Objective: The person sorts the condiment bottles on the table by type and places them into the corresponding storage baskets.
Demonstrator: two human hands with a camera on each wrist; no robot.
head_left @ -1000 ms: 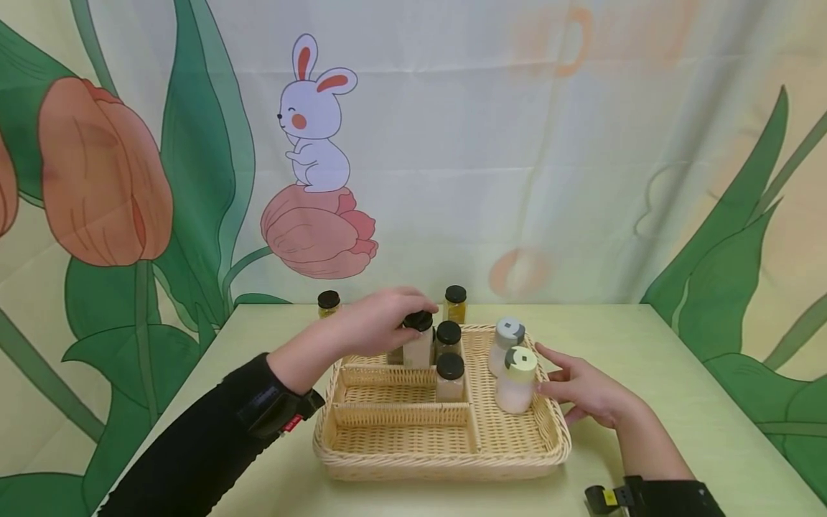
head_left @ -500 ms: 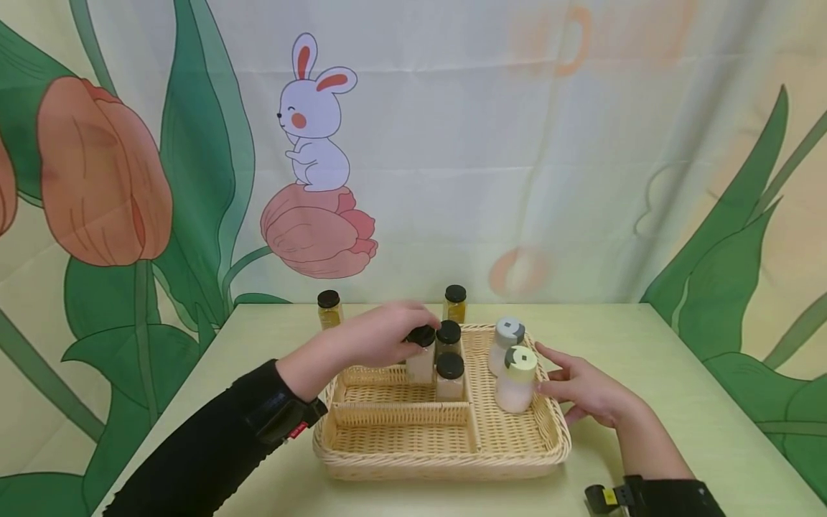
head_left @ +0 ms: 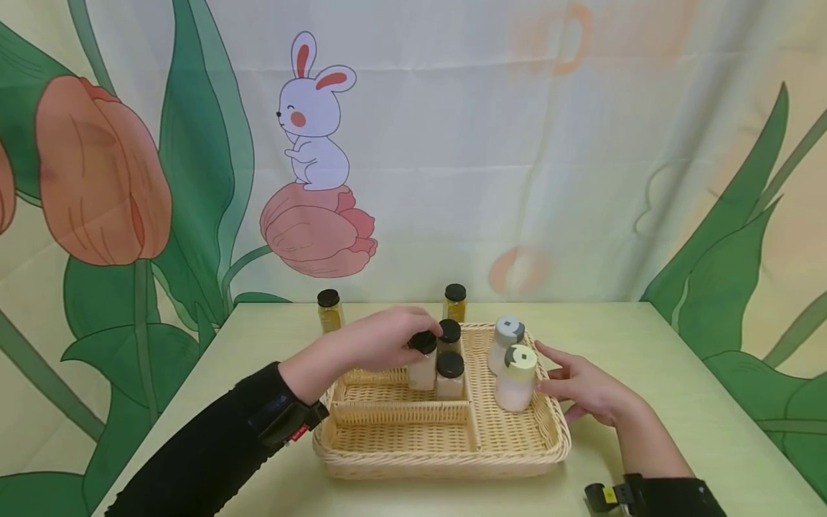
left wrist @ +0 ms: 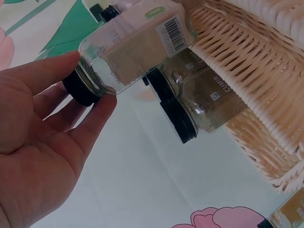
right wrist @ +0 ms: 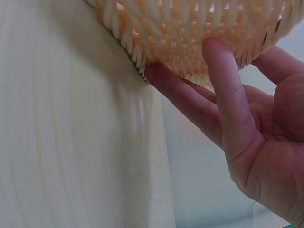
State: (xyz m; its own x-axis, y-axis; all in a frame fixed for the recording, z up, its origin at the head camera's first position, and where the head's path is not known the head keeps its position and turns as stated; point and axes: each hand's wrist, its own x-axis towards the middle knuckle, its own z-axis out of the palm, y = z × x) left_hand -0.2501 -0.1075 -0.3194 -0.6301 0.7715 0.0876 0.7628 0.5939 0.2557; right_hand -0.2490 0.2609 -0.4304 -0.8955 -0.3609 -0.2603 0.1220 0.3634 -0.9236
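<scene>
My left hand (head_left: 384, 339) pinches the black lid of a clear spice jar (head_left: 422, 373) with pale powder in it. The jar is upright in the middle-left compartment of a wicker basket (head_left: 446, 470). Close on its right are two more black-lidded jars, a brown one (head_left: 449, 345) behind and a pale one (head_left: 449, 388) in front. In the left wrist view, thumb and fingers hold the jar's lid (left wrist: 80, 88), beside a jar marked cumin (left wrist: 213, 102). My right hand (head_left: 591, 391) touches the basket's right side, its extended fingers (right wrist: 228, 85) against the weave.
Two shakers, one grey-topped (head_left: 507, 346) and one yellow-topped (head_left: 515, 388), stand in the basket's long right compartment. Behind the basket are two jars with yellow contents, one left (head_left: 330, 316) and one further right (head_left: 455, 307). Low woven dividers (head_left: 400, 413) separate the compartments.
The left hand has brought the pale jar forward and down into the middle-left compartment, alongside the other two jars. The right hand has stayed at the basket's side.
</scene>
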